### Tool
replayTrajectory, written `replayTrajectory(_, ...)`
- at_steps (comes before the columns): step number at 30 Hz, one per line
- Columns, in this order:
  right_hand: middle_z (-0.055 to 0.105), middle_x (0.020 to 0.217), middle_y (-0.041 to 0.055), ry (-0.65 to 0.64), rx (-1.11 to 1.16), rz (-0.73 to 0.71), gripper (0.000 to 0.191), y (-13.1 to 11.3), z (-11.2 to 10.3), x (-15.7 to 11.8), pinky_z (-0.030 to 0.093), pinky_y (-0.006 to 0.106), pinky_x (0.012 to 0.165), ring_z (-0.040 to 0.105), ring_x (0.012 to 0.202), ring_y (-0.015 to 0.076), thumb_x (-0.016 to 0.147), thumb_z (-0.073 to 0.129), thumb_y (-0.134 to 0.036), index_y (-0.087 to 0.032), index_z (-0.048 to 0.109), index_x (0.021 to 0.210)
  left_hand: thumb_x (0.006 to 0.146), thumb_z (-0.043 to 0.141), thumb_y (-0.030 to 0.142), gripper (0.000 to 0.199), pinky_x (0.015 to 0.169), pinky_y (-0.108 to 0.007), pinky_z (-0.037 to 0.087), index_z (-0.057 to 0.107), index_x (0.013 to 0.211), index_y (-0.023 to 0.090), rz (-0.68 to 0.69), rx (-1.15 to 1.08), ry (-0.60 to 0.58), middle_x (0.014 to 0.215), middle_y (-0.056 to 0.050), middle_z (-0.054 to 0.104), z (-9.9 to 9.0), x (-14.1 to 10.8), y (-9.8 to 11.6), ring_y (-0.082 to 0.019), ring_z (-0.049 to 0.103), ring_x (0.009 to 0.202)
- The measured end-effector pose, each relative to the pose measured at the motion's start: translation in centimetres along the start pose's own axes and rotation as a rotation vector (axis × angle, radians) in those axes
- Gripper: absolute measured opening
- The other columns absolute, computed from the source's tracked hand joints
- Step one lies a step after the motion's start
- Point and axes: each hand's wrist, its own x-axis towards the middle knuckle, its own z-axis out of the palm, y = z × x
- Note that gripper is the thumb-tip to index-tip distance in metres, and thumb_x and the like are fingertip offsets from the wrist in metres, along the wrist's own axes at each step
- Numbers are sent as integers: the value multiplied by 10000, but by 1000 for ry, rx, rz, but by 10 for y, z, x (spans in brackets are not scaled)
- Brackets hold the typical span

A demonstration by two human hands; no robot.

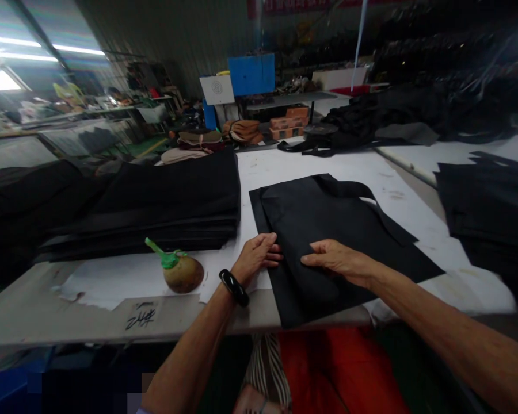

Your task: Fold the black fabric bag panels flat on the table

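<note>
A black fabric panel (397, 261) lies flat on the white-covered table before me, with a smaller folded black fabric piece (302, 215) on top and a black strap (386, 215) looping off its right side. My left hand (259, 253), with a dark bracelet (233, 287) at the wrist, touches the left edge of these layers, fingers slightly apart. On the folded piece rests my right hand (339, 260), its thumb and fingers stretched out and apart. Left of my left hand sits a round brown object (185, 273) with a green-wrapped stem.
A thick stack of black fabric (176, 195) stands on the left of the table, and more black pieces (492, 213) lie at the right. Behind are folded brown cloth (243, 131), orange-brown blocks (289, 122), a blue box (251, 75) and a dark heap (371, 115).
</note>
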Motion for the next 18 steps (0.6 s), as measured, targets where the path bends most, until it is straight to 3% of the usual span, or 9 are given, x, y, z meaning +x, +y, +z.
replayTrajectory(9, 415, 497, -69, 31, -328, -70, 277, 16, -8, 10, 306, 195, 397, 389, 437, 74, 713, 602, -376, -188, 449, 579, 699, 692, 128, 652, 478, -202, 497, 339, 1247, 113, 30, 65, 77, 600, 48, 571, 15, 5, -14, -88, 567, 494)
replayTrajectory(18, 447, 482, -65, 8, -521, -81, 254, 19, -15, 9, 306, 198, 386, 502, 430, 98, 712, 610, -294, -198, 419, 576, 702, 634, 86, 702, 443, -204, 484, 281, 1309, 90, 87, 214, 99, 574, 56, 556, 18, 4, -15, -99, 552, 474)
